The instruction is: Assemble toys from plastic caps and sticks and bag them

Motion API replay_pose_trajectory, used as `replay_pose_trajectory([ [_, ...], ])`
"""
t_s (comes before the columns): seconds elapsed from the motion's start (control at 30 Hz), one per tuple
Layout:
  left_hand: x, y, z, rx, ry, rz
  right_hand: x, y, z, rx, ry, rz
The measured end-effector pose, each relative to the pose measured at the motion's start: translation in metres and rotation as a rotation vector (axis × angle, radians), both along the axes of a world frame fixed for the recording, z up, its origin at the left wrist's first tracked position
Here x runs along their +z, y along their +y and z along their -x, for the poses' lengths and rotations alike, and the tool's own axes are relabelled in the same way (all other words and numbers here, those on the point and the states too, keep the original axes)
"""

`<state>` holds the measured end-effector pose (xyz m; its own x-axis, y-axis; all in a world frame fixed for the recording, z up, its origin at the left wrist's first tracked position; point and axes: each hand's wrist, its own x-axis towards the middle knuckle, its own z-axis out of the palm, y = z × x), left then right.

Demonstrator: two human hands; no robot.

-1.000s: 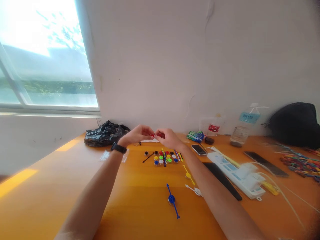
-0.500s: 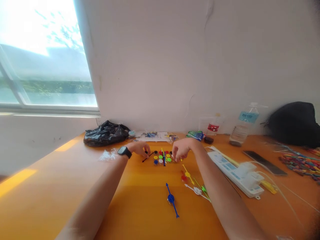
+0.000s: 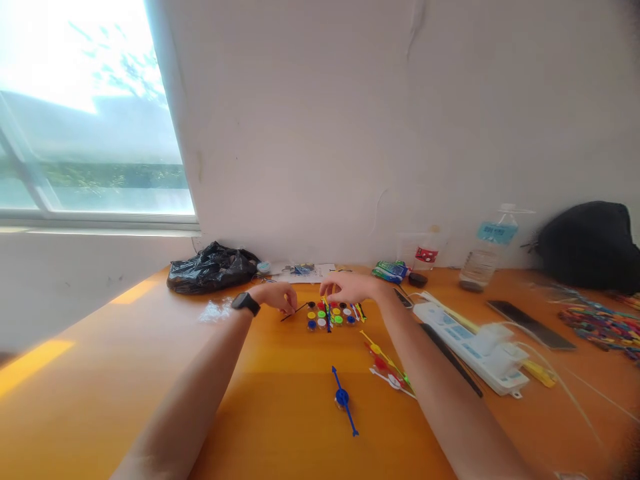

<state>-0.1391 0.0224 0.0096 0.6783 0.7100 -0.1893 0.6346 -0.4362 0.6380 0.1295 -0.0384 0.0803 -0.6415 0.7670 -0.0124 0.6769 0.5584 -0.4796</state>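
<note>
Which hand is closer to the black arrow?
Left. The left hand is right beside the black arrow, though I can't tell if it's touching. The right hand is farther off, to the arrow's right, near the coloured discs.

Orange-brown table [image 3: 270, 413], blue arrow [image 3: 342, 399], white power strip [image 3: 449, 331], black plastic bag [image 3: 214, 268]

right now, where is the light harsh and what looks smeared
Head view: glare whitens the large glass window up top; head view: sunlight streaks the brown wooden table at left; head view: the multicoloured heap of small pieces looks smeared.
</note>
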Motion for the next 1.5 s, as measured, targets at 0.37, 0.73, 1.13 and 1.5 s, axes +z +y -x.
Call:
replay_pose_trajectory([
  [0.37, 0.076, -0.051, 0.011, -0.135, -0.368, 0.105, 0.007, -0.011, 0.023, 0.044, 0.285, -0.126],
  [0.73, 0.082, -0.064, 0.005, 0.047, -0.407, 0.014, 0.009, -0.007, 0.015, 0.076, 0.354, -0.107],
  [1.13, 0.085, -0.064, 0.0, -0.012, -0.464, 0.004, 0.013, -0.01, 0.017, 0.002, 0.392, -0.195],
  [1.5, 0.088, -0.071, -0.014, -0.034, -0.523, -0.001, 0.017, -0.013, 0.014, -0.011, 0.4, -0.208],
])
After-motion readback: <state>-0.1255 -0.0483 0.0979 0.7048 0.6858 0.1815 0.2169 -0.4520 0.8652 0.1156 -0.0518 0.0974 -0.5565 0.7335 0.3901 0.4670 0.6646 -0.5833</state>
